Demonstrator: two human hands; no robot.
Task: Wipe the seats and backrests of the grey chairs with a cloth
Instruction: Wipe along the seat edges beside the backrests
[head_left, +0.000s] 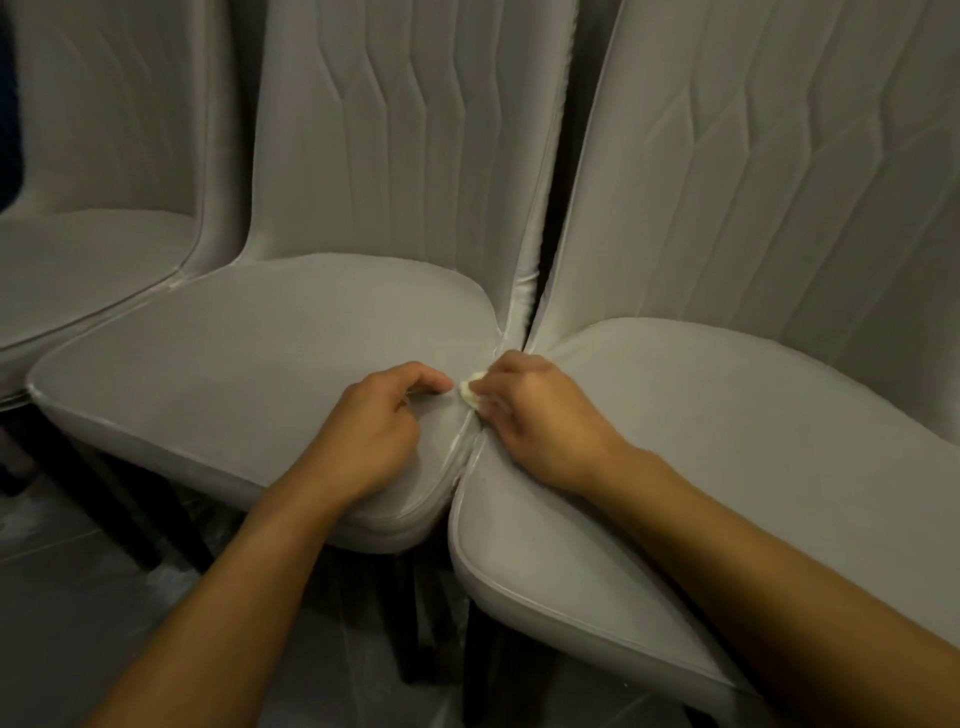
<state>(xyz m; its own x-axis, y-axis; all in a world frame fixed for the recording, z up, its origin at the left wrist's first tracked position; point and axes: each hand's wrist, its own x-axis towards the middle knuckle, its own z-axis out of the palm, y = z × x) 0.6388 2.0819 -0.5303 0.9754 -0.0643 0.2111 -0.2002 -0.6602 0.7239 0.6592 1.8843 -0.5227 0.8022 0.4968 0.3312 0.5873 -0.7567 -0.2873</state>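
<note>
Far left of the middle chair (249, 332) you've got the left chair (78, 260), only partly showing. It has the same smooth grey padded seat and wavy stitched lines up the back, and it's shoved right against the middle chair's left rim. Below the middle chair the floor (67, 597) is dark and a bit glossy, with thin black legs (122, 499) coming down to it.

The middle chair itself has a rounded, matte seat that looks like leather, with a shiny bead of piping round the edge. Its tall backrest is quilted in vertical zigzag seams.

Your left hand (374, 431) sits on the middle chair's seat near its right front edge. The fingers are curled under and the forefinger hooks toward the thumb. I honestly can't tell if it's pinching anything.

The cloth (470, 392) is a tiny crumpled wad, pale yellowish-white, right at the middle chair's right rim where the two pipings meet. Your right hand (540, 415) has it pinched in its fingertips, just across that seam. The hands are close together but not touching.

The right chair (753, 415) butts up against the middle chair's right side, seat edges touching. There's a dark slit between the two backrests, and its back has the same quilted, soft-looking grey padding.
</note>
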